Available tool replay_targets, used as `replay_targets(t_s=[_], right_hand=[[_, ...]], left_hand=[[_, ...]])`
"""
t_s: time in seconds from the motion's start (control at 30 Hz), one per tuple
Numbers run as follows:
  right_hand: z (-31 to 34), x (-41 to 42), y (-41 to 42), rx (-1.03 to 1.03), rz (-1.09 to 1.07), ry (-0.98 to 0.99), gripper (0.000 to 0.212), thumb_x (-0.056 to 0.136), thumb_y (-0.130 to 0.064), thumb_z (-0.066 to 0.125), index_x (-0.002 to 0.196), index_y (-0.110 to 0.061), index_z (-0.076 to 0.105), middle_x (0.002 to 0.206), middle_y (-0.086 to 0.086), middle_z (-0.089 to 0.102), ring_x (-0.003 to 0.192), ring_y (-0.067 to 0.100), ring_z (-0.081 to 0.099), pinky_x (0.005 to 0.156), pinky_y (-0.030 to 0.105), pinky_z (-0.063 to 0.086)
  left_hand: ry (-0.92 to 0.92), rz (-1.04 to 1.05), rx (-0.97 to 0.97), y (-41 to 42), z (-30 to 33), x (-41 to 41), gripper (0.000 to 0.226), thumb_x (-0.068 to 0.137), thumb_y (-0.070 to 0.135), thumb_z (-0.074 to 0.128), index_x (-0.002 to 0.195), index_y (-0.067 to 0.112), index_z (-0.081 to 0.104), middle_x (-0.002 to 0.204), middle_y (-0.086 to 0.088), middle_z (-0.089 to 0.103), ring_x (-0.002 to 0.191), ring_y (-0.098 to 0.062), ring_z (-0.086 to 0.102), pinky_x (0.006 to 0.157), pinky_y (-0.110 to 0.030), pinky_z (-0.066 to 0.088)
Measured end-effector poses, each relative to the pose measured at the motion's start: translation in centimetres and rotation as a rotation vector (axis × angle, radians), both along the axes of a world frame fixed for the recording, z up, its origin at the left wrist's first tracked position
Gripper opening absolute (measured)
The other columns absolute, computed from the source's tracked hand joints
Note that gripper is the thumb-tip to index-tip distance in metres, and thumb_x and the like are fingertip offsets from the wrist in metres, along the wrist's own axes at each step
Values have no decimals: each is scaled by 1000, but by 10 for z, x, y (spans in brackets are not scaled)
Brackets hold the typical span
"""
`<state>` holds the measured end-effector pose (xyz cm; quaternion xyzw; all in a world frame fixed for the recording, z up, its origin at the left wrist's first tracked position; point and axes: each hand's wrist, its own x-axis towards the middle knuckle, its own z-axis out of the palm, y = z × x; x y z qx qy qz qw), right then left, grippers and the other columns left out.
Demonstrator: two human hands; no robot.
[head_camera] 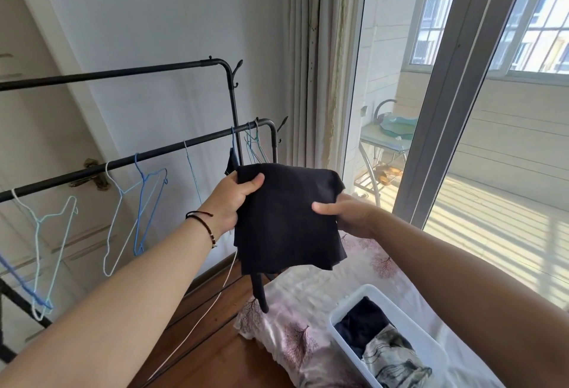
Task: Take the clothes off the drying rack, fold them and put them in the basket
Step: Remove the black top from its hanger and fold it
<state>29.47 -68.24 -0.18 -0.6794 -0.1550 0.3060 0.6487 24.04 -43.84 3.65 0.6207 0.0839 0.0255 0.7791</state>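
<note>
Nearly done: both hands, left hand [234, 199] and right hand [348, 213], pinch a folded black garment [286, 218] in mid-air above the bed; the basket [409, 323] already holds clothes (rack [172, 149] mostly bare hangers, one dark item left).

You are in a home, in a bedroom. You can see a bed [311, 320] with a soft flowery cover, and a white basket [341, 323] of folded clothes sits on it. A black drying rack [129, 158] stands by the wall with bare blue and white hangers [144, 203] on its bar. A long curtain [311, 58] hangs beside a big glass sliding door [446, 95]. Past the glass you see a sunny balcony with a small table [385, 141].
</note>
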Motion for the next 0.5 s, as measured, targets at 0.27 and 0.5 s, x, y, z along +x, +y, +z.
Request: replay_targets(t_s=[0.27,0.5], right_hand=[[14,-10,7,10,-150,137,40,79,-11,75,117,-4,65,109,12,73,101,28,70,92,43,54],[8,-9,7,88,-267,256,50,76,-24,77,120,-6,62,111,15,72,100,31,69,87,42,55]], left_hand=[[65,-25,-81,5,-2,4,31,92,20,67,121,12,63,111,-9,73,102,-27,70,73,-36,59],[229,-152,-24,6,-10,5,44,85,45,71,114,12,69,110,-7,74,105,-28,69,92,-42,53]])
